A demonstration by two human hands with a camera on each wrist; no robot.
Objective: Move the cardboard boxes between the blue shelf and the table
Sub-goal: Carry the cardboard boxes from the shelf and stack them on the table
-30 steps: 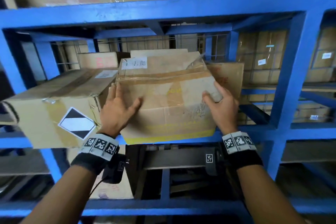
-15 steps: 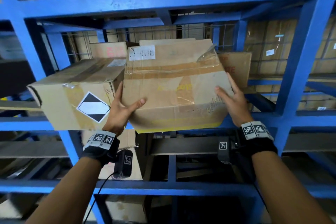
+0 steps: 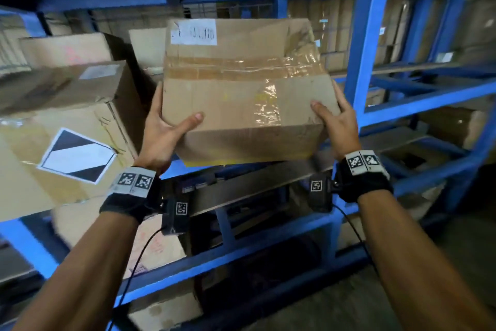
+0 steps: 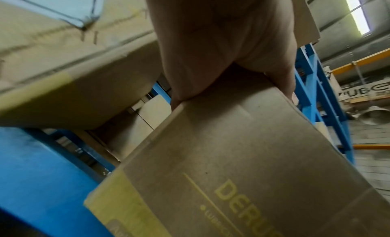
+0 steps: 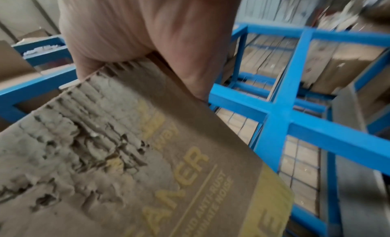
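Observation:
A taped brown cardboard box (image 3: 241, 94) with a white label on top hangs in front of the blue shelf (image 3: 367, 35), clear of its beam. My left hand (image 3: 163, 132) grips its left side, fingers up the side wall and thumb across the front face. On the right side my right hand (image 3: 338, 121) holds it the same way. The left wrist view shows the left hand (image 4: 221, 40) at an edge of the box (image 4: 242, 157), which bears yellow print. In the right wrist view the right hand (image 5: 147, 24) clasps a torn, frayed face of the box (image 5: 126, 157).
A larger box with a black and white diamond label (image 3: 67, 126) sits on the shelf just left of my left hand. More boxes (image 3: 67, 48) stand behind it. A blue upright (image 3: 367, 35) rises close to the right hand. Lower tiers (image 3: 228, 255) hold further boxes.
The box has come off the shelf beam, up and out towards me, tilting as it rose. Both hands slid from its front face to its sides.

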